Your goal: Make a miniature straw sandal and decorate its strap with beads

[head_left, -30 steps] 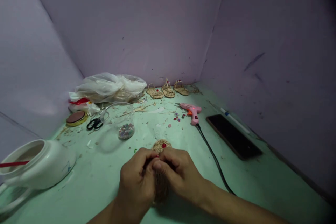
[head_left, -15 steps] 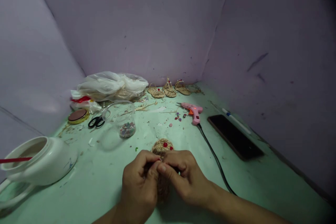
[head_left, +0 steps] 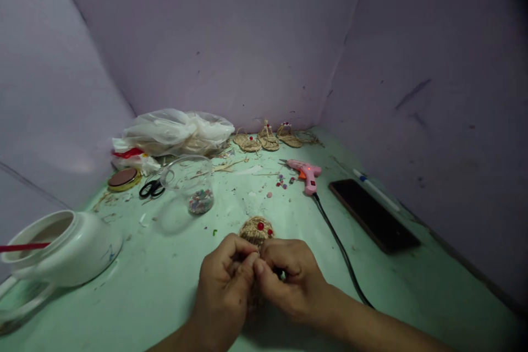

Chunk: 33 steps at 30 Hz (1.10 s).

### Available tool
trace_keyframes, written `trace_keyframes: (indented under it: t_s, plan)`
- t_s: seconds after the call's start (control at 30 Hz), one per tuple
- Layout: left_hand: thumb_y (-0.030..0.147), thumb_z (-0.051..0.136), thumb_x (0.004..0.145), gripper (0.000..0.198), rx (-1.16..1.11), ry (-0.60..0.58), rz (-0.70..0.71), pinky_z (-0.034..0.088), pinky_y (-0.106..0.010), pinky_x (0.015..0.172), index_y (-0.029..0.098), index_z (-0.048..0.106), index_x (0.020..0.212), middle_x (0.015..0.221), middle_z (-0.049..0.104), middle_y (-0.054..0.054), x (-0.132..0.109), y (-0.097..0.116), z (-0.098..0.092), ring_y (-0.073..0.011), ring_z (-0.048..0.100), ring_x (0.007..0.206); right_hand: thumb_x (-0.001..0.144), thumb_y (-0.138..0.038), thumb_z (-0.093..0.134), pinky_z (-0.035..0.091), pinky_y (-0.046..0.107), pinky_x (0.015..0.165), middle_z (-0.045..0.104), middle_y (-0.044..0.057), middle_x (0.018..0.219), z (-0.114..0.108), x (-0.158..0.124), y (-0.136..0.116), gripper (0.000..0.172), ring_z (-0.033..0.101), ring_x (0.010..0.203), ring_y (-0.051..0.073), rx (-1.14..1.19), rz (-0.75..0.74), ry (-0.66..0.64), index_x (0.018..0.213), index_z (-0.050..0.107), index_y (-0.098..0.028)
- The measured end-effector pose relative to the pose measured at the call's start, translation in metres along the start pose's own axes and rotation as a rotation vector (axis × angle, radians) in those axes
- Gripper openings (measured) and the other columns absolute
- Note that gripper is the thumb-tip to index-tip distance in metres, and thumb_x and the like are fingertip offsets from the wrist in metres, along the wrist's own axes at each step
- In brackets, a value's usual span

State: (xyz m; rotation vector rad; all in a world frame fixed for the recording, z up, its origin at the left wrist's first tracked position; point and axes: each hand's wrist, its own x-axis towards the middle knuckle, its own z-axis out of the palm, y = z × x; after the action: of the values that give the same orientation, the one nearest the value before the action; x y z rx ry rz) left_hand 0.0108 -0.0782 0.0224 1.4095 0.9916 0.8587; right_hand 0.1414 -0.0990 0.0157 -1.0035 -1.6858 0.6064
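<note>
A small woven straw slipper [head_left: 249,227] with red beads [head_left: 260,226] on its strap lies on the table in front of me, its toe end pointing away. Both hands meet over its middle and hide much of it. My left hand [head_left: 223,283] is closed, thumb and forefinger pinched together just above the slipper. Facing it, my right hand [head_left: 295,278] pinches too, its thumb tip almost touching the left thumb. Whatever sits between the fingertips is too small and covered to make out.
A pink glue gun [head_left: 307,170] with a black cord lies beyond my right hand, near loose beads [head_left: 281,180] and a phone [head_left: 373,215]. Leftward stand a clear cup of beads [head_left: 201,201], scissors [head_left: 152,189] and a white pot [head_left: 88,250]. Small straw slippers [head_left: 269,143] line the back.
The pinched fingertips have shifted slightly right over the slipper, and the camera view has moved a little. Both hands stay closed.
</note>
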Motion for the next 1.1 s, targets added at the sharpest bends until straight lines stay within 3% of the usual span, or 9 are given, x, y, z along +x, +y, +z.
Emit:
trace_keyframes:
  t_s: [0.13,0.3,0.53,0.63,0.73,0.83,0.93,1.03,1.1]
  plan:
    - [0.044,0.064,0.065,0.03,-0.165,-0.046,-0.169,0.029,-0.017,0.035,0.018,0.05,0.067,0.042,0.042,0.008,0.001,0.001,0.002,-0.0059,0.035,0.035,0.074,-0.014,0.046,0.029,0.02,0.039,0.044,-0.003,0.044,0.0,-0.001,0.0,0.028,0.036,0.039,0.007,0.007,-0.019,0.011,0.047,0.039,-0.019]
    - [0.04,0.063,0.068,0.024,-0.094,-0.009,-0.121,0.033,-0.019,0.038,0.018,0.054,0.069,0.044,0.046,0.006,0.002,0.001,0.001,-0.0078,0.041,0.039,0.074,-0.013,0.044,0.032,0.018,0.038,0.05,-0.002,0.042,0.002,-0.002,0.0,0.03,0.04,0.037,0.006,0.029,0.076,-0.023,0.045,0.041,-0.019]
    - [0.04,0.063,0.067,0.026,-0.042,0.002,-0.166,0.031,-0.018,0.038,0.017,0.052,0.063,0.04,0.047,0.005,0.01,-0.002,0.002,-0.0069,0.039,0.037,0.075,-0.012,0.044,0.025,0.024,0.039,0.046,-0.001,0.046,-0.008,-0.002,0.015,0.025,0.036,0.04,0.009,-0.566,-0.268,0.058,0.052,0.043,-0.02]
    - [0.042,0.062,0.071,0.027,-0.135,-0.06,-0.226,0.021,-0.015,0.035,0.017,0.051,0.067,0.034,0.041,0.009,0.014,-0.009,-0.002,-0.004,0.03,0.032,0.078,-0.011,0.045,0.024,0.025,0.04,0.039,-0.003,0.046,-0.024,0.005,0.019,0.029,0.033,0.041,0.009,-0.667,-0.227,0.24,0.052,0.039,-0.021]
    - [0.043,0.065,0.07,0.03,-0.26,-0.071,-0.275,0.015,-0.014,0.033,0.016,0.051,0.069,0.035,0.041,0.01,0.019,-0.01,-0.007,-0.0017,0.025,0.03,0.084,-0.014,0.045,0.022,0.024,0.041,0.028,-0.006,0.047,-0.037,0.011,0.019,0.038,0.027,0.04,0.007,-0.557,-0.095,0.307,0.051,0.028,-0.021]
    - [0.043,0.07,0.065,0.033,-0.327,-0.022,-0.272,0.016,-0.013,0.032,0.015,0.051,0.067,0.04,0.044,0.009,0.024,-0.006,-0.011,-0.0006,0.029,0.03,0.085,-0.019,0.048,0.019,0.024,0.041,0.024,-0.007,0.046,-0.038,0.008,0.016,0.043,0.024,0.04,0.006,-0.383,-0.107,0.067,0.05,0.024,-0.02]
    - [0.042,0.073,0.063,0.034,-0.371,0.0,-0.258,0.016,-0.013,0.031,0.015,0.052,0.065,0.044,0.047,0.008,0.027,-0.002,-0.012,0.0001,0.031,0.03,0.077,-0.026,0.061,0.03,0.022,0.045,0.043,-0.005,0.053,-0.031,0.002,0.013,0.029,0.039,0.047,0.008,-0.168,-0.137,-0.155,0.058,0.039,-0.02]
    - [0.039,0.073,0.063,0.032,-0.409,0.008,-0.248,0.017,-0.013,0.03,0.014,0.053,0.065,0.046,0.049,0.007,0.029,-0.001,-0.013,0.0001,0.032,0.03,0.074,-0.011,0.057,0.041,0.021,0.055,0.058,0.001,0.067,-0.025,-0.002,0.011,0.009,0.052,0.058,0.01,-0.018,-0.174,-0.141,0.075,0.051,-0.018]
    - [0.036,0.073,0.062,0.03,-0.447,0.001,-0.255,0.016,-0.013,0.03,0.014,0.053,0.065,0.046,0.049,0.007,0.029,0.0,-0.014,0.0002,0.032,0.03,0.072,-0.003,0.05,0.042,0.02,0.055,0.059,0.001,0.064,-0.023,-0.002,0.01,0.016,0.054,0.057,0.01,0.015,-0.187,-0.086,0.074,0.053,-0.018]
